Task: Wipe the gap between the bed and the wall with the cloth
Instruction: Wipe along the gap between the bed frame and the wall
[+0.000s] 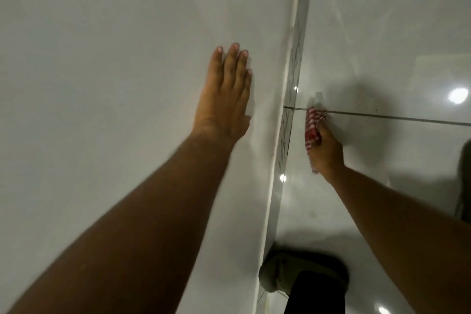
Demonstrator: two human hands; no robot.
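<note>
My left hand lies flat, fingers together, on a plain white wall that fills the left of the view. My right hand is closed around a bunched red-and-white checked cloth, pressing it on the glossy white floor tiles at a dark grout line. A grey skirting strip with dark scratch marks runs along the foot of the wall, just left of the cloth. No bed is visible in this view.
My knee in dark trousers shows at the bottom centre, close to the skirting. A dark shape sits at the right edge. Ceiling lights reflect as bright spots on the tiles.
</note>
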